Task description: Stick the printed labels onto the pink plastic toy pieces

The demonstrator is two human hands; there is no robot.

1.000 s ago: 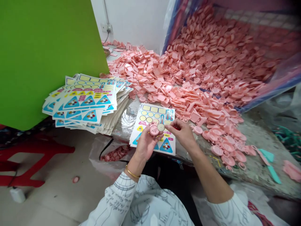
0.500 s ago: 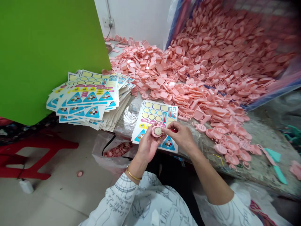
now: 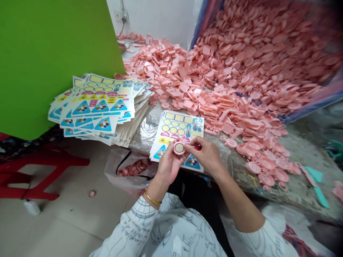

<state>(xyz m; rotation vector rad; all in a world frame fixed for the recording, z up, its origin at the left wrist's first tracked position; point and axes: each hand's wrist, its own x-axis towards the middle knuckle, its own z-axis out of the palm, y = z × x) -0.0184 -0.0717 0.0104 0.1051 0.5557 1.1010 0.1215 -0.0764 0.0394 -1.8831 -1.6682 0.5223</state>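
My left hand point(image 3: 170, 162) is closed on a small round pink plastic piece point(image 3: 179, 148), held above the front part of a sticker sheet. A round pale-yellow sticker point(image 3: 179, 147) lies in the face of the piece. My right hand point(image 3: 207, 155) pinches at the right edge of this piece, with thumb and forefinger touching it or very near. A small red thing point(image 3: 197, 147) shows between its fingers; most of it is hidden, so its kind is unclear. Under both hands lies the sticker sheet point(image 3: 173, 123), printed with yellow circles, rectangles and blue triangles.
A tall stack of sticker sheets point(image 3: 100, 103) stands at left beside a green panel point(image 3: 56, 57). Pink pieces point(image 3: 187, 84) spill from a blue-edged bin point(image 3: 311, 107). Below the table edge hangs a bag of pink pieces point(image 3: 135, 167). A red stool point(image 3: 45, 171) is at left.
The view has shifted slightly. The sticker now sits more evenly within the pink piece's rim. Both hands keep nearly the same place and hold.
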